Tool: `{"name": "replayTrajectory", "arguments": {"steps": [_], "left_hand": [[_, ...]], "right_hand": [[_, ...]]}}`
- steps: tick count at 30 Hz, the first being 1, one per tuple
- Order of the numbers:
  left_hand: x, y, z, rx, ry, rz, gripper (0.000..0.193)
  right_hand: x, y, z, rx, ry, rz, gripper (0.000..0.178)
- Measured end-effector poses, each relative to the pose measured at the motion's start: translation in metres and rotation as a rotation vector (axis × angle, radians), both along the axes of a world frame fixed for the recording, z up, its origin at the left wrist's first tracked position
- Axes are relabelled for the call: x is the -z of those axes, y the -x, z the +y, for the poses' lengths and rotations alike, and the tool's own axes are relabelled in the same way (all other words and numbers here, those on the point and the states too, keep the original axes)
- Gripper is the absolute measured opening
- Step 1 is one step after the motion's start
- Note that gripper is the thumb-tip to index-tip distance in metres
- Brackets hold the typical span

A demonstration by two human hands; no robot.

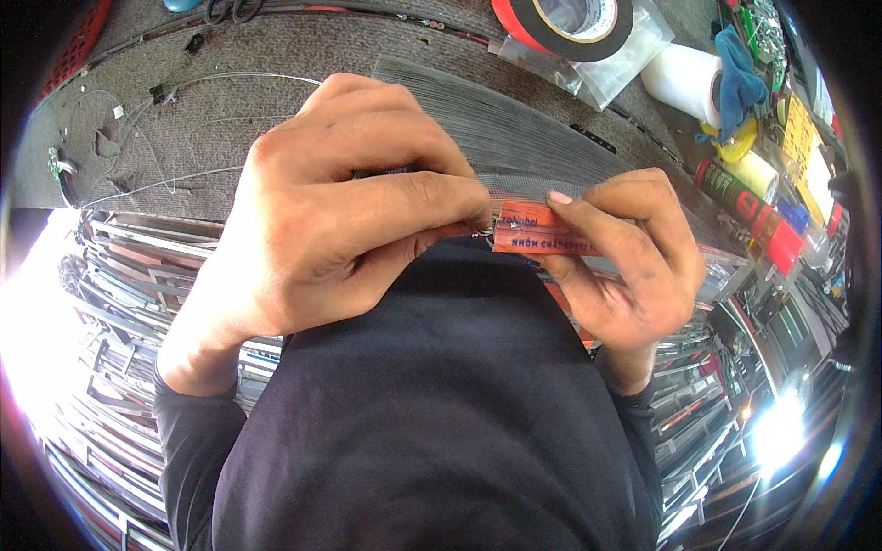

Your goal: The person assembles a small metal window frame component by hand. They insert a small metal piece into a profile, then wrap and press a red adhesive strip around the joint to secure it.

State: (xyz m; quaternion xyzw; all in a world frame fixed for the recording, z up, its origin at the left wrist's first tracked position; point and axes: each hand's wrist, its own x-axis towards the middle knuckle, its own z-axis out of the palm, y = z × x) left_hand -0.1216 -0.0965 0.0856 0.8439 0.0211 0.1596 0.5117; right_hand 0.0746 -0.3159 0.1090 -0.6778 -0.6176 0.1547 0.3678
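Observation:
My right hand (634,262) grips a short orange-red strip (542,230) with dark print between thumb and fingers. It looks like a piece of film-covered profile. At its left end, my left hand (331,202) is closed in a pinch, its fingertips almost touching the strip. A few thin light strands (487,230) show between those fingertips and the strip's end. What else the left fingers hold is hidden. Behind both hands, grey pleated mesh (459,110) lies across the carpeted bench. A thin cord (248,76) runs left from behind the left hand.
Rolls of red and black tape (574,23) lie on clear plastic at the back. To the right are a white spool (680,83), a blue cloth (738,78) and a red-capped can (753,216). Metal bars (119,386) are stacked below left. Scissors (234,9) lie at the far edge.

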Motion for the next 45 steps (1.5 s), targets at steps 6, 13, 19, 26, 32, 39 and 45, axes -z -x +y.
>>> {"name": "replayTrajectory", "arguments": {"steps": [6,13,19,26,32,39,45], "left_hand": [[-0.003,0.002,-0.003,-0.020,0.042,0.031,0.035],[-0.002,0.002,-0.004,-0.031,0.052,0.018,0.037],[-0.002,0.004,-0.005,-0.015,0.036,-0.006,0.037],[-0.010,-0.003,-0.003,-0.170,0.475,0.264,0.030],[-0.013,-0.015,0.009,-0.153,0.556,0.244,0.040],[-0.007,-0.017,0.015,-0.130,0.479,0.177,0.043],[-0.017,-0.019,0.033,-0.093,0.163,0.172,0.050]], "right_hand": [[-0.001,0.004,-0.004,0.048,-0.005,0.007,0.051],[0.000,0.003,-0.004,0.023,-0.011,0.022,0.052],[-0.005,0.011,-0.002,0.068,0.026,0.069,0.054],[-0.012,-0.023,0.018,-0.012,0.090,-0.044,0.040],[-0.012,-0.056,0.042,-0.138,0.225,0.128,0.025],[-0.013,-0.061,0.045,-0.206,0.150,0.069,0.042],[-0.012,-0.057,0.041,-0.183,0.159,0.057,0.046]]}}
